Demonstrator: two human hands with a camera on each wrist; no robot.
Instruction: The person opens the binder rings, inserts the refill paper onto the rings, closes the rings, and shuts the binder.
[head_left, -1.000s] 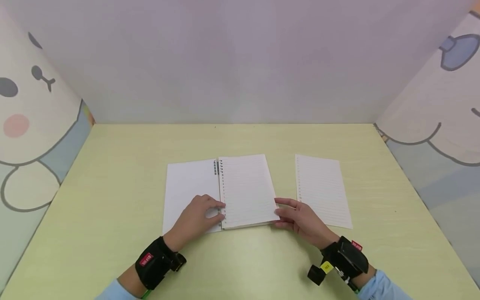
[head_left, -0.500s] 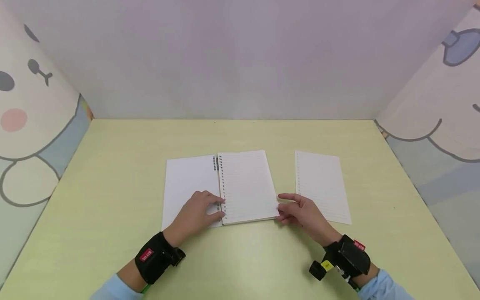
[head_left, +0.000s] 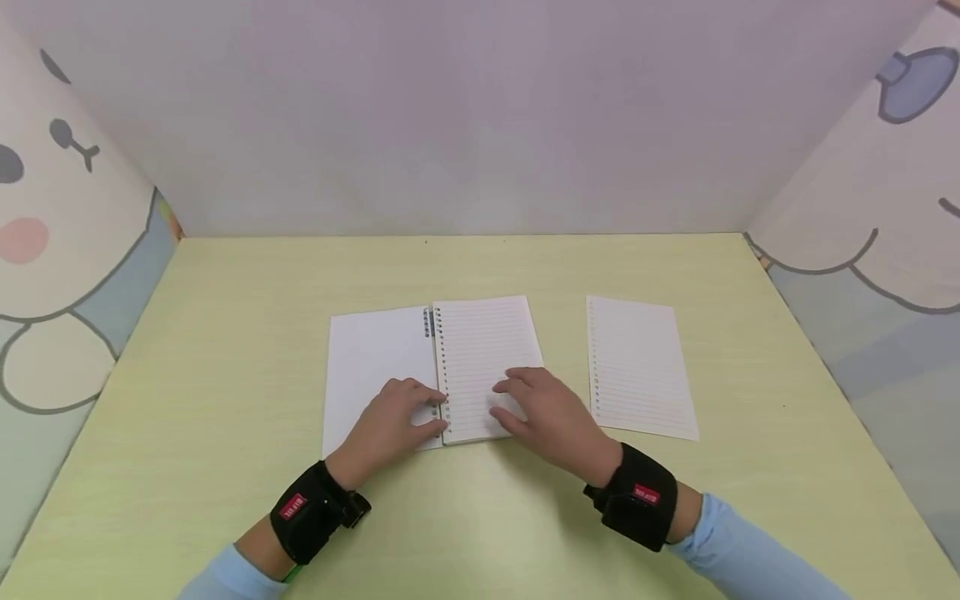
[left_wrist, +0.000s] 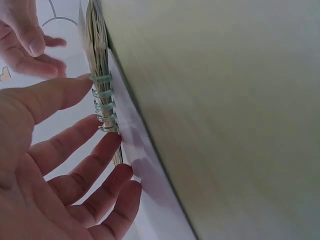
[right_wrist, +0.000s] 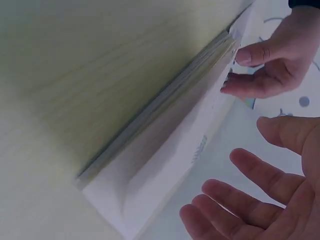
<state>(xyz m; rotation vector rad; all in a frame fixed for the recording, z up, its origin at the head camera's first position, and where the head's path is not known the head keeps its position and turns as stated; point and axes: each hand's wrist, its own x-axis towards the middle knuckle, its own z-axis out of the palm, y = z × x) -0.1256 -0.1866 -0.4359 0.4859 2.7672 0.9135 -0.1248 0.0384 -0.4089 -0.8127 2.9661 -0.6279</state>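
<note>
An open ring-bound notebook point(head_left: 480, 350) lies in the middle of the table in the head view, its lined page on the right. A plain white leaf or cover point(head_left: 375, 346) forms its left side. My left hand point(head_left: 386, 429) lies over that side, thumb and fingertips spread against the binding. The left wrist view shows them right at the clear rings point(left_wrist: 104, 102). My right hand point(head_left: 551, 417), fingers loosely bent and holding nothing, is above the lower right part of the lined page, hiding its corner. In the right wrist view the notebook's top leaf point(right_wrist: 160, 170) appears bowed.
One loose lined sheet point(head_left: 645, 367) with punched holes lies to the right of the notebook. The pale wooden table point(head_left: 247, 333) meets a plain wall point(head_left: 465, 125) at the back, with cartoon-printed panels point(head_left: 67, 208) on both sides.
My right hand has let go of the notebook's lower right edge and moved left over the lined page. My left hand has stayed at the binding.
</note>
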